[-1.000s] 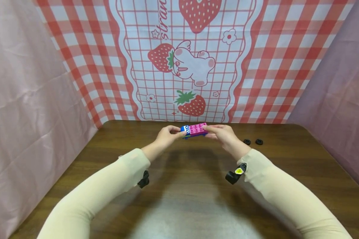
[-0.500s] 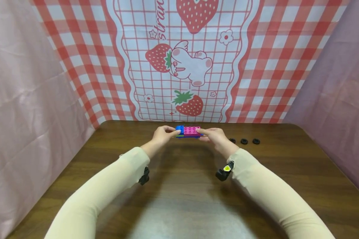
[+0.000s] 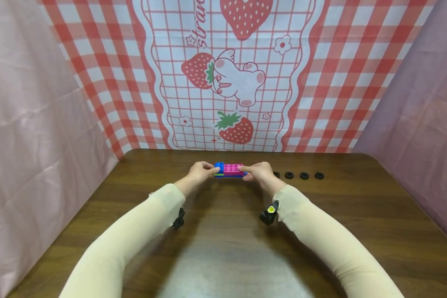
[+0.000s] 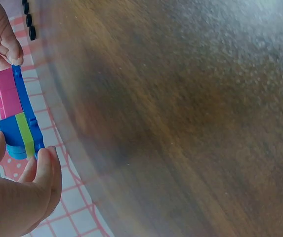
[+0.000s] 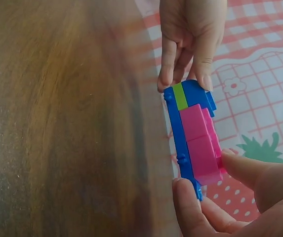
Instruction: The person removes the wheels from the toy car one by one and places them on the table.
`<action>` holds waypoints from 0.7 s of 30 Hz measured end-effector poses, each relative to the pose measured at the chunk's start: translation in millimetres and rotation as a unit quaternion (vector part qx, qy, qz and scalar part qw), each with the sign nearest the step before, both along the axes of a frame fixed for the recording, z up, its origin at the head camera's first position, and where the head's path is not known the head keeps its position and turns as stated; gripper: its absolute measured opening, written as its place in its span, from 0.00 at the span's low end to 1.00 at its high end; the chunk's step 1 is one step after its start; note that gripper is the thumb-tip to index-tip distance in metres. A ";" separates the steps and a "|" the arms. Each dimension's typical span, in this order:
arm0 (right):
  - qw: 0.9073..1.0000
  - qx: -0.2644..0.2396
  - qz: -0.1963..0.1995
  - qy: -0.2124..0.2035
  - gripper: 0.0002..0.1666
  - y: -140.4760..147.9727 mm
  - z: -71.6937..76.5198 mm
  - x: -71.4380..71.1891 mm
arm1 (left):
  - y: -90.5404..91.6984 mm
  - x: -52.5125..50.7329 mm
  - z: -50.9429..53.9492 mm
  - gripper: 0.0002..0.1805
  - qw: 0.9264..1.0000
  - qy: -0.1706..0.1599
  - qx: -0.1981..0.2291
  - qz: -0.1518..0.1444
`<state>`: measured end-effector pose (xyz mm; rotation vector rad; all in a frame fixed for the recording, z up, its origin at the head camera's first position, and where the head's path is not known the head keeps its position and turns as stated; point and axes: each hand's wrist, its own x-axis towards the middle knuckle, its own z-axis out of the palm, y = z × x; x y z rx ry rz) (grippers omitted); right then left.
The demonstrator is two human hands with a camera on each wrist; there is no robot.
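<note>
A toy brick car body [image 3: 232, 169] is held level between both hands near the back of the table. It has a long blue base, pink studded bricks [image 5: 199, 143] on one part, and a blue block over a lime-green layer [image 4: 25, 134] at the other end. My left hand [image 3: 200, 173] pinches the blue end between thumb and fingers. At the pink end, my right hand [image 3: 261, 174] grips with the thumb on the pink brick and fingers under the base. Small blue pegs show along the base's side in the right wrist view; no wheels are on them.
Several black toy wheels [image 3: 304, 175] lie in a row on the brown wooden table [image 3: 223, 248], right of the right hand. Behind the table hangs a red-and-white checked cloth [image 3: 331, 82] with strawberries. Pink cloth [image 3: 41, 136] closes off the left side.
Both hands have brought the car body slightly left and lower, and it has turned from a slant to level. More of the wheels show beside the right hand.
</note>
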<state>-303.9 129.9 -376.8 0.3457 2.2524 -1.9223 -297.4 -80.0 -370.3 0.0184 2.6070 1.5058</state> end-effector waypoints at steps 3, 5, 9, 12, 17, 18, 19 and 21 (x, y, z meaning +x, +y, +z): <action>0.999 0.032 0.009 -0.004 0.33 -1.5 -3.0 -1.3 | -1.6 -3.7 -4.5 0.23 1.000 -0.005 -0.008 -0.004; 0.998 0.058 0.008 -0.008 0.32 -2.5 -5.7 -2.1 | -2.2 -6.0 -7.7 0.23 1.000 -0.009 -0.016 -0.004; 0.995 0.102 0.000 -0.011 0.30 -5.8 -12.4 -4.8 | -3.8 -9.8 -13.8 0.23 1.000 -0.015 -0.027 -0.003; 0.991 0.130 -0.008 -0.013 0.28 -7.8 -16.2 -6.2 | -4.4 -11.5 -16.7 0.23 0.999 -0.021 -0.040 -0.003; 0.987 0.155 -0.024 -0.016 0.26 -10.1 -19.7 -8.0 | -4.4 -12.2 -19.3 0.24 0.998 -0.028 -0.060 -0.007; 0.987 0.160 -0.027 -0.016 0.25 -10.5 -20.1 -8.2 | -4.4 -12.2 -19.5 0.24 0.998 -0.028 -0.063 -0.007; 0.986 0.163 -0.027 -0.017 0.26 -10.9 -20.2 -8.2 | -4.5 -12.0 -19.7 0.23 0.997 -0.030 -0.064 -0.007; 0.986 0.164 -0.026 -0.018 0.27 -11.6 -20.1 -8.0 | -4.9 -11.5 -20.2 0.23 0.997 -0.032 -0.066 -0.007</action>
